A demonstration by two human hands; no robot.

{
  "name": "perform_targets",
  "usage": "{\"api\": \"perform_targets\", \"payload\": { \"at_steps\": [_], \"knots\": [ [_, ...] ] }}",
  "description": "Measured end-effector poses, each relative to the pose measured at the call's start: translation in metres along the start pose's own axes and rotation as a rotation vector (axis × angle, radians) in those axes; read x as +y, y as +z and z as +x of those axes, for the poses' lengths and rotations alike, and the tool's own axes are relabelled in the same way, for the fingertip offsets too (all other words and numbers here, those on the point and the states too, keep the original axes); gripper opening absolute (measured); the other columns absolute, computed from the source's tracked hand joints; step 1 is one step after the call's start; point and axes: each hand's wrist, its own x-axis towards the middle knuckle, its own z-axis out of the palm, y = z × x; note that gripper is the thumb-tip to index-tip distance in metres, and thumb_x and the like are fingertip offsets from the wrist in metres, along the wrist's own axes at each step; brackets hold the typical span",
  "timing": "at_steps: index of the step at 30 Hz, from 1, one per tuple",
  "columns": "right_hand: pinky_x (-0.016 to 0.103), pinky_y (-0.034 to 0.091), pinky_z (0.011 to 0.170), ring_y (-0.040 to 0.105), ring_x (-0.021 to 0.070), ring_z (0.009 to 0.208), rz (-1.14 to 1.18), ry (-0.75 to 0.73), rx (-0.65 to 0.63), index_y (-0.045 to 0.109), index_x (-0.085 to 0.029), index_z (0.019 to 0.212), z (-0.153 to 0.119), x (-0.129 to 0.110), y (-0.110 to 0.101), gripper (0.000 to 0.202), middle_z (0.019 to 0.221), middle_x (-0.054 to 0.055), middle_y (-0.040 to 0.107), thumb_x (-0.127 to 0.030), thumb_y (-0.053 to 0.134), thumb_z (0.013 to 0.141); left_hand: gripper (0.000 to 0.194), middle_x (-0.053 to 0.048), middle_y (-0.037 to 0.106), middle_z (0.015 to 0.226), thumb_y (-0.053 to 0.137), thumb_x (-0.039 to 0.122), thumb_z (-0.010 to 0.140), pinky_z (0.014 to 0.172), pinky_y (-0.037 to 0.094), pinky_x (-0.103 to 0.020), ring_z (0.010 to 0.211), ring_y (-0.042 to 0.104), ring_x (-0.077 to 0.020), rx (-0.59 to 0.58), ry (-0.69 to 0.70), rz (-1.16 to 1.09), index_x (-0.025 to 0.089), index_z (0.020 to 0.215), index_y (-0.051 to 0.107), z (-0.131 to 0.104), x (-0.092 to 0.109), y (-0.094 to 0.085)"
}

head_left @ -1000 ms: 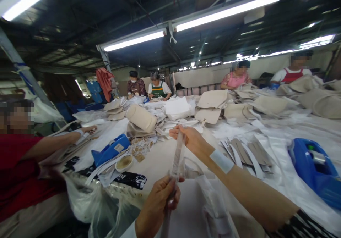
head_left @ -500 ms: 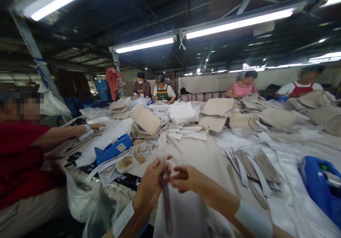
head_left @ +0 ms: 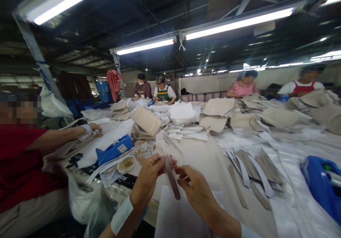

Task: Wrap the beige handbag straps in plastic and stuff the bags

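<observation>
A taupe strap [head_left: 173, 185] with a rounded lower end slants across the front, its upper part inside a clear plastic sleeve [head_left: 162, 142]. My left hand [head_left: 149, 172] is closed on the wrapped part, thumb on top. From the right, my right hand [head_left: 196, 184] meets the strap's edge, its fingers curled beside my left fingertips; whether they pinch the strap firmly is hard to see. Beneath both hands lies a white sheet [head_left: 173, 216].
Loose straps [head_left: 249, 167] lie fanned out on the right, near a blue tape dispenser [head_left: 319, 181]. Another blue dispenser [head_left: 114, 149] and a small bowl [head_left: 126, 165] are on the left. Beige bags [head_left: 146, 120] are piled behind. A co-worker in red [head_left: 23, 160] reaches in at left.
The strap's lower end has swung up and to the right. My right hand has come down to the strap's edge, its fingers now curled there. My left hand keeps its hold.
</observation>
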Motion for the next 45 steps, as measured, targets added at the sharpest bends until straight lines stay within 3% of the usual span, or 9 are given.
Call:
{"api": "perform_targets", "payload": {
  "at_steps": [2,5,11,16,19,22,29,39,45],
  "knots": [
    [0.032,0.044,0.074,0.059,0.0199,0.079,0.008,-0.022,0.046,0.072,-0.021,0.085,-0.007,-0.008,-0.002,0.018,0.085,0.005,0.067,-0.029,0.057,0.082,0.03,-0.01,0.076,0.084,0.076,0.037,0.076,0.085,0.052,-0.035,0.081,0.07,-0.0229,0.054,0.078,-0.016,0.012,0.09,0.073,0.002,0.003,-0.001],
    [0.029,0.042,0.06,0.056,0.0163,0.061,0.272,0.205,-0.1,0.07,-0.017,0.085,-0.015,-0.008,-0.002,0.032,0.069,0.005,0.065,-0.046,0.055,0.085,0.025,-0.009,0.076,0.091,0.072,0.035,0.081,0.093,0.049,-0.036,0.091,0.069,-0.0235,0.066,0.162,-0.011,0.014,0.093,0.073,0.001,0.004,0.003],
    [0.027,0.046,0.056,0.059,0.0133,0.052,0.785,0.462,-0.157,0.064,-0.011,0.087,0.001,-0.002,-0.008,0.057,0.072,0.01,0.069,-0.066,0.058,0.077,0.019,-0.006,0.073,0.099,0.062,0.03,0.089,0.092,0.045,-0.032,0.099,0.062,-0.0237,-0.119,0.178,0.127,0.017,0.096,0.074,-0.022,-0.008,0.015],
    [0.021,0.041,0.047,0.053,0.009,0.043,0.583,0.363,-0.132,0.063,-0.012,0.067,0.014,-0.02,-0.011,0.029,0.057,0.003,0.062,-0.04,0.066,0.069,0.017,-0.008,0.07,0.096,0.061,0.027,0.09,0.078,0.044,-0.03,0.093,0.059,-0.0228,-0.226,0.136,0.044,0.016,0.089,0.074,-0.034,-0.014,0.018],
    [0.021,0.037,0.041,0.049,0.0093,0.039,0.453,0.299,-0.114,0.063,-0.014,0.073,0.015,-0.024,-0.006,0.026,0.051,0.0,0.059,-0.04,0.06,0.071,0.017,-0.009,0.07,0.091,0.061,0.026,0.09,0.076,0.045,-0.031,0.086,0.06,-0.0216,-0.239,0.081,-0.108,0.014,0.089,0.073,-0.033,-0.011,0.018],
    [0.022,0.037,0.039,0.05,0.0117,0.037,0.287,0.22,-0.09,0.062,-0.017,0.083,0.015,-0.021,-0.003,0.027,0.051,-0.001,0.059,-0.041,0.051,0.079,0.021,-0.008,0.07,0.083,0.062,0.03,0.09,0.07,0.047,-0.031,0.076,0.062,-0.0199,-0.2,0.003,-0.249,0.016,0.102,0.07,-0.027,-0.008,0.016],
    [0.02,0.04,0.056,0.058,0.0116,0.055,-0.296,-0.178,-0.047,0.061,-0.022,0.08,0.011,-0.02,-0.009,0.022,0.061,-0.002,0.061,-0.01,0.042,0.081,0.048,-0.006,0.072,0.082,0.072,0.035,0.082,0.072,0.052,-0.029,0.07,0.067,-0.017,-0.104,-0.105,-0.324,0.017,0.125,0.061,-0.018,-0.009,0.009],
    [0.026,0.044,0.07,0.067,0.0188,0.078,-0.755,-0.437,-0.08,0.064,-0.019,0.108,0.012,-0.016,-0.009,0.031,0.088,0.004,0.073,-0.005,0.048,0.085,0.033,-0.01,0.073,0.077,0.067,0.027,0.085,0.076,0.052,-0.032,0.071,0.067,-0.0183,-0.182,-0.217,-0.408,0.008,0.113,0.07,-0.016,-0.004,0.0],
    [0.027,0.042,0.066,0.065,0.0178,0.07,-0.774,-0.587,0.031,0.062,-0.017,0.093,0.01,-0.009,-0.008,0.02,0.079,0.001,0.07,-0.001,0.054,0.083,0.029,-0.009,0.071,0.081,0.069,0.015,0.082,0.071,0.048,-0.026,0.065,0.062,-0.0124,-0.32,-0.25,-0.411,0.01,0.11,0.071,-0.018,-0.006,0.0]
  ]
}}
